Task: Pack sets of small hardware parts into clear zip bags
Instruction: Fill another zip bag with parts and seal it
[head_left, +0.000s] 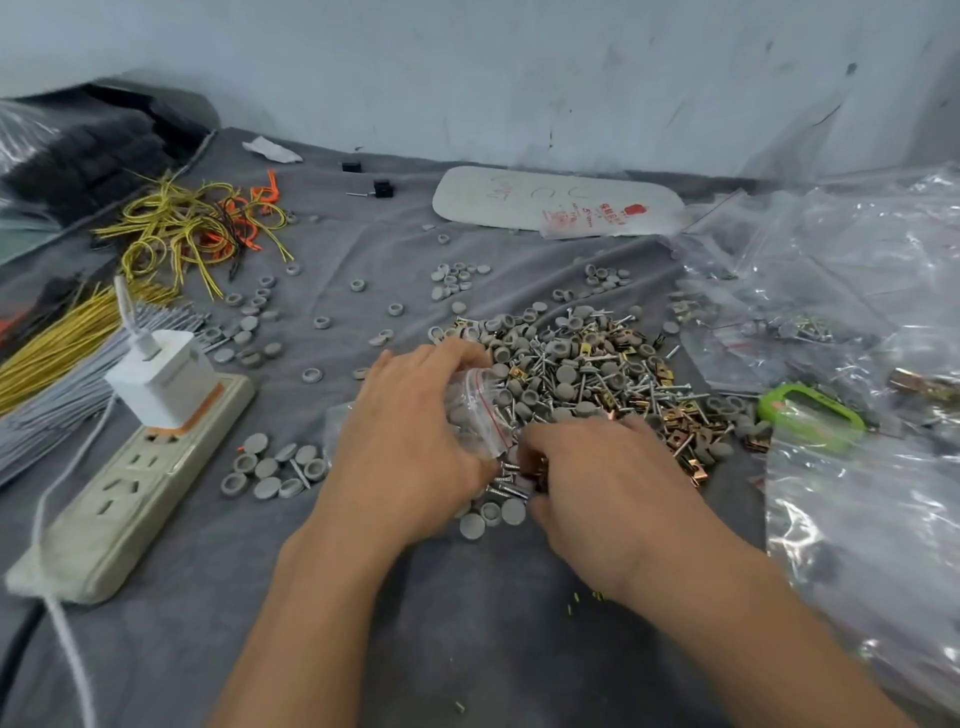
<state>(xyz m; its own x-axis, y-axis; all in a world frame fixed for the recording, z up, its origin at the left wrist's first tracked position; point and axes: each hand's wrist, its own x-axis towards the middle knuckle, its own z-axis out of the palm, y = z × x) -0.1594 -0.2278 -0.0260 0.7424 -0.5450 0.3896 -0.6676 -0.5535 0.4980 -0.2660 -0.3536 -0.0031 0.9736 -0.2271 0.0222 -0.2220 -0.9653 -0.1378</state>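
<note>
A small clear zip bag (480, 410) with a red seal strip sits in the middle of the table, gripped by the left hand (410, 441), whose fingers curl round it. Grey round pieces show through the plastic. The right hand (597, 478) is just beside the bag's lower end, its fingers curled in and pinching a few copper clips (535, 470); screws (506, 483) lie under its fingertips.

Both hands work at the near side of a pile (587, 364) of mixed grey caps, screws and clips. 3 more grey caps (493, 514) lie between the wrists. All of it rests on a grey cloth (467, 623) covering the table.

Toward the left edge lies a beige power strip (130, 493) with a white charger (163, 379) plugged in, and beyond it loose yellow wires (182, 228). Along the right edge is a heap of clear bags (857, 312), some holding parts. Near the far edge rests a white oval card (556, 200).
</note>
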